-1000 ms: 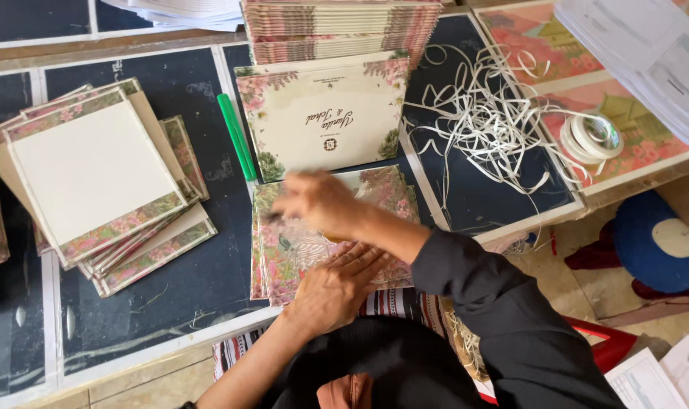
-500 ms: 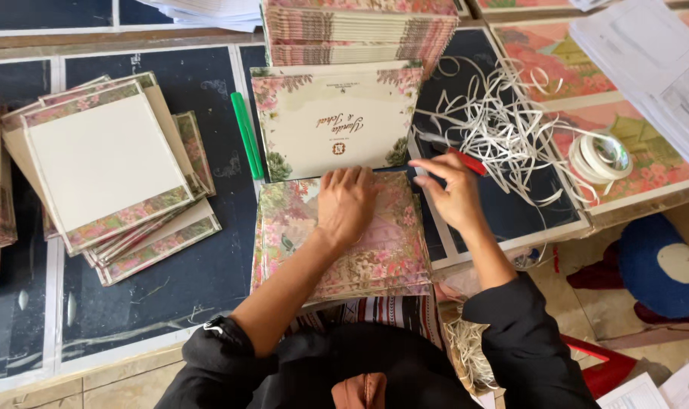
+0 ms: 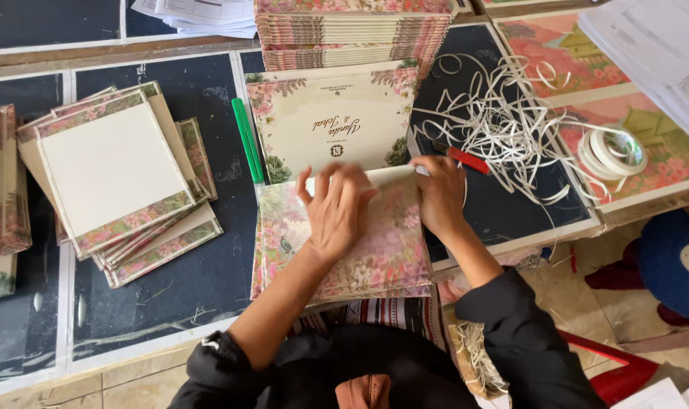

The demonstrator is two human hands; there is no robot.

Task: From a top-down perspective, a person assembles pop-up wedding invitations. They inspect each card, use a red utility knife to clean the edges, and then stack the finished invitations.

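No packages, labels, signs or screens (only printed cards [image 3: 337,121]).

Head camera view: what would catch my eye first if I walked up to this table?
Likely the two hands at the centre: the left hand lies flat on a floral pink card, and the right hand grips a white strip along the card's top edge. To the right sprawls a tangle of white paper strips on the dark mat, with a tape roll beyond. On the left lies a fanned stack of floral-bordered cards.

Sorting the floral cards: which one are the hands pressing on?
The pink floral card at the table's near edge, under both the left hand and right hand; the cream-faced stack lies untouched.
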